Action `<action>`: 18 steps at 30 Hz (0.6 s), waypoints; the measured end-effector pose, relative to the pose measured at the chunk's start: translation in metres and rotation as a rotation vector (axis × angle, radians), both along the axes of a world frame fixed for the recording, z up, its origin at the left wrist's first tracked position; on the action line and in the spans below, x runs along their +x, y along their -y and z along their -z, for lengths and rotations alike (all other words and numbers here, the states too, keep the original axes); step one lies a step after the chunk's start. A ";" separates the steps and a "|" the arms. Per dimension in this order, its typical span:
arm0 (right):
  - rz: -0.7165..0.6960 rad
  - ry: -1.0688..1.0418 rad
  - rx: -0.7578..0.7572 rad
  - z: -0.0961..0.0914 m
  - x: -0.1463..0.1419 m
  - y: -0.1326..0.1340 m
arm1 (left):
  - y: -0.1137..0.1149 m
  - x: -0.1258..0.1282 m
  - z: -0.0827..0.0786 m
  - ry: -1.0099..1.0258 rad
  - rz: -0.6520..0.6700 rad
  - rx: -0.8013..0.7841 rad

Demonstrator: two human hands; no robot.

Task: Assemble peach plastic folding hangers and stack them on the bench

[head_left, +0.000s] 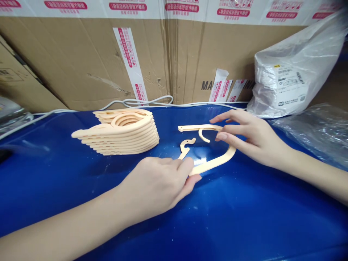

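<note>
A cream plastic clothes hanger piece (213, 164) bends in a wide curve between my hands. My left hand (163, 181) is closed around its lower end, with the fingers pressed together. From the same grip sticks out a smaller hook-shaped piece (183, 146) with a small hole; whether the two are joined is hidden by my fingers. My right hand (250, 136) is at the far bend of the hanger, thumb and fingers about it. The hanger's upper arm points left, with a short curved prong below it. To the left sits a neat stack of folded cream hangers (130, 139).
A shiny blue surface (217, 224) lies under everything. Cardboard boxes (89, 65) with red-and-white tape stand along the back. A white cable (152, 105) runs before them. At the right are a labelled white plastic bag (288, 83) and crumpled clear plastic (318, 132).
</note>
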State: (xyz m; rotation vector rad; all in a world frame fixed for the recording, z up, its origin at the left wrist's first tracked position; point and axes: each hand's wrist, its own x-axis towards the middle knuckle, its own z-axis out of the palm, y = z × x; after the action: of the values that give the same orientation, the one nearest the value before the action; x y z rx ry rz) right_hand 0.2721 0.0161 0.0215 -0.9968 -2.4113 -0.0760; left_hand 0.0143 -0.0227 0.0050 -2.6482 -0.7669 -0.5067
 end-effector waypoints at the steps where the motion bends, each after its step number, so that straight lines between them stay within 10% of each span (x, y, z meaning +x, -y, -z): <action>1: -0.005 0.016 -0.043 0.001 0.000 -0.002 | 0.000 0.000 0.000 -0.011 0.008 0.029; 13: -0.078 0.186 -0.107 0.011 -0.002 -0.004 | 0.007 -0.002 0.001 -0.086 0.360 -0.036; 18: 0.031 0.237 -0.011 0.013 0.004 -0.010 | -0.002 -0.002 0.003 -0.062 0.209 0.141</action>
State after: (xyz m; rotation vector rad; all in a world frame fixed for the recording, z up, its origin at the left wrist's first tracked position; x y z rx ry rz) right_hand 0.2759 0.0262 0.0082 -1.0832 -2.6119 -0.2026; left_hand 0.0119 -0.0204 0.0022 -2.6110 -0.4223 -0.5096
